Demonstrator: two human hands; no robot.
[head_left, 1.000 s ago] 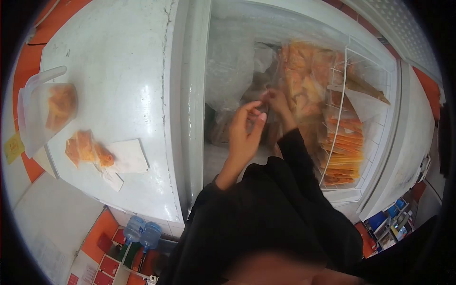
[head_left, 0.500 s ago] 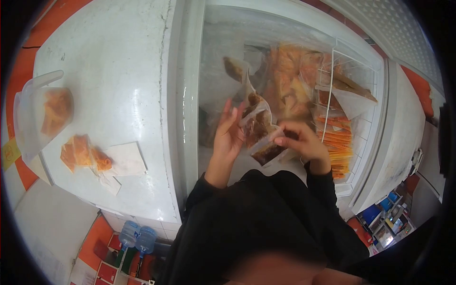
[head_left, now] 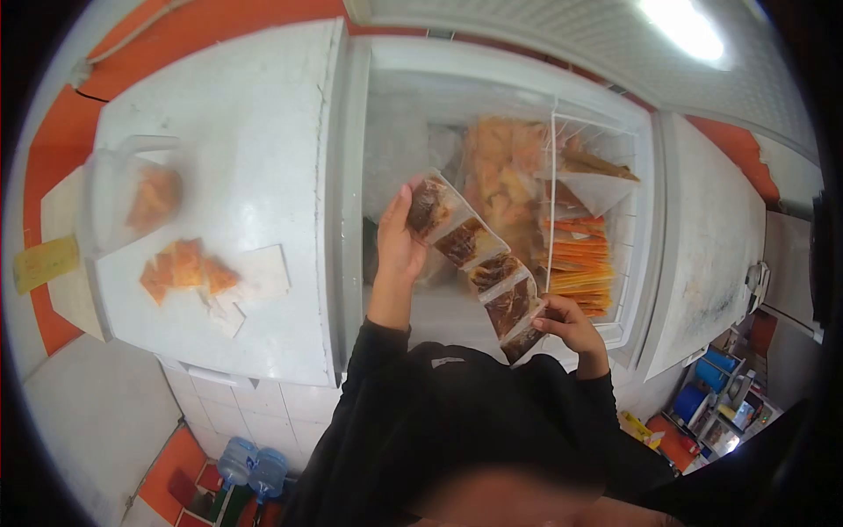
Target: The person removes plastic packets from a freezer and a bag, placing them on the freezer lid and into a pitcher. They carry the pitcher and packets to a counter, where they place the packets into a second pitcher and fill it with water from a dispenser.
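A joined strip of clear sachets (head_left: 463, 239) with dark brown filling stretches slantwise over the open freezer. At its upper left end, my left hand (head_left: 401, 241) grips the edge, thumb and fingers closed on it. My right hand (head_left: 571, 327) pinches the lower right end between thumb and fingertips. Below the strip, inside the freezer, lie large bags of orange-yellow food (head_left: 505, 158), partly hidden by the sachets. To their right, a white wire basket (head_left: 551, 167) holds a stacked row of flat orange packets (head_left: 580, 268).
On the white lid (head_left: 263, 132) to the left lie orange packets (head_left: 189, 268), white flat pieces (head_left: 263, 270) and a translucent plastic container (head_left: 110, 206) with orange contents. Blue water bottles (head_left: 266, 474) stand below. The freezer's rim (head_left: 351, 220) borders the hands' space.
The sachet strip, bunched and folded before, is now stretched out between both hands. My left hand, spread before, has closed on its upper end. The view has shifted.
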